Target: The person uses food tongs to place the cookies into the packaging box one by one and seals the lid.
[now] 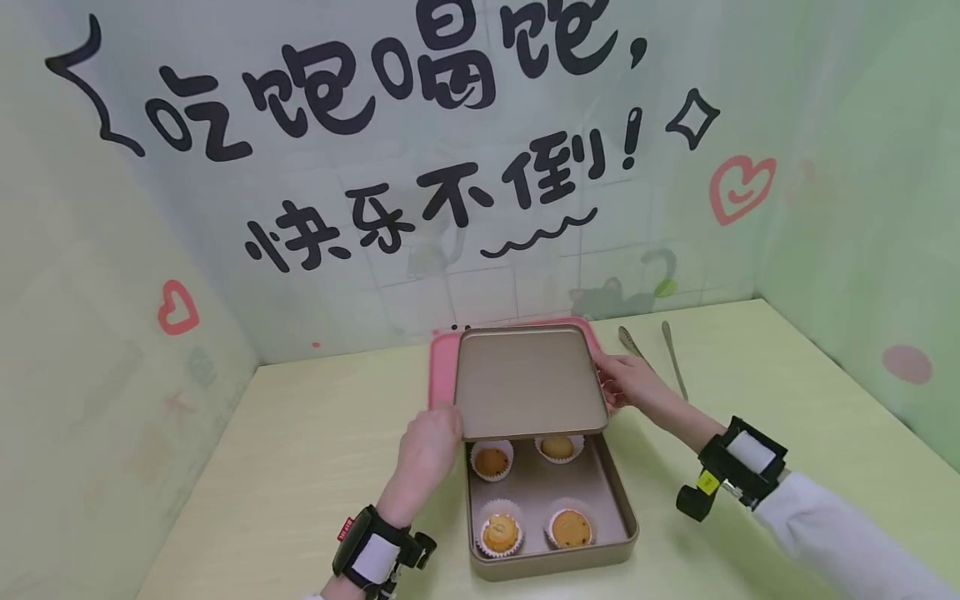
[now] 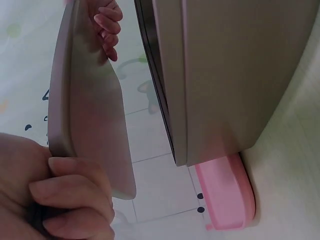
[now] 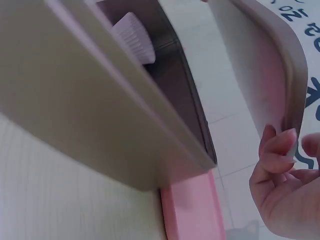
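Both hands hold up a flat brownish-gold lid (image 1: 530,383) by its opposite sides. My left hand (image 1: 429,446) grips the left edge; its curled fingers (image 2: 80,192) show on the lid in the left wrist view. At the right edge, my right hand (image 1: 636,385) pinches the rim between thumb and fingers. Below is a matching rectangular baking pan (image 1: 555,569), apart from the raised lid in both wrist views. Inside stand small muffins in white paper cups, among them a front-left muffin (image 1: 500,532) and a front-right muffin (image 1: 571,528). The lid hides the pan's far part.
A pink tray (image 1: 442,372) lies behind the pan, against the back wall. To its right on the pale table (image 1: 337,467) lie two slim metal utensils, a left one (image 1: 635,343) and a right one (image 1: 674,358). Printed walls enclose the table.
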{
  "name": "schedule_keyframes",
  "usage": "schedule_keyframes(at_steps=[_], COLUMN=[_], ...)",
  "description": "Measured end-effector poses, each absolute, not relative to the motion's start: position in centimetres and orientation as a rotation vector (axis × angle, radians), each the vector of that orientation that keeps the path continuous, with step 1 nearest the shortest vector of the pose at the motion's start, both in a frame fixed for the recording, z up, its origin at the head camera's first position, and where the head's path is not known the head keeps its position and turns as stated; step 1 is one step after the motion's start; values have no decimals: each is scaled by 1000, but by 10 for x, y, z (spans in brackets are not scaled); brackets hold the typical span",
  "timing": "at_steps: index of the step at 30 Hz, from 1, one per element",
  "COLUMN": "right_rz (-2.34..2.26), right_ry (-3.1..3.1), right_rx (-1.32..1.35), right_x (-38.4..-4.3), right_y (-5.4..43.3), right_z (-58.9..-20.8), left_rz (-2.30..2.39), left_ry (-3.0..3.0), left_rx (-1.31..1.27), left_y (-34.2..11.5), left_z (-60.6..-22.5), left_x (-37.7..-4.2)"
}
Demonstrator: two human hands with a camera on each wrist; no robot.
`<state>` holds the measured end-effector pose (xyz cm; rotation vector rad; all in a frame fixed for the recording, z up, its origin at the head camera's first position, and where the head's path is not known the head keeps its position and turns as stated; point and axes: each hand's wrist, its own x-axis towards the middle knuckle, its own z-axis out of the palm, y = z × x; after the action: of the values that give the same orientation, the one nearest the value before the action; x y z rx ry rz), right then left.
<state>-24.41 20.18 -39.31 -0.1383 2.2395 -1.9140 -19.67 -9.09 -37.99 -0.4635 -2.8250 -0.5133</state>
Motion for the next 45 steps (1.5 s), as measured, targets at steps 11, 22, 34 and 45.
schedule_keyframes(at_steps=[11,22,34,45], right_rz=[-2007,-1971,-1758,-1523], right_ry=[2073,2317,2869,2949], right_rx=[-161,-364,-816,-645], right_x=[-247,-241,-225,-217], right_y=[204,203,200,196], right_z=[-390,-370,-351,-373], left_rz=[-1163,-933,-1992,-1869], left_ry=[-2820,-2745,-2425,-2446], left_rx=[-425,-531,-369,-234], left_y=[-101,-99,-100,-89], left_z=[-374,-354,-347,-373], left_x=[-218,-241,-244,-236])
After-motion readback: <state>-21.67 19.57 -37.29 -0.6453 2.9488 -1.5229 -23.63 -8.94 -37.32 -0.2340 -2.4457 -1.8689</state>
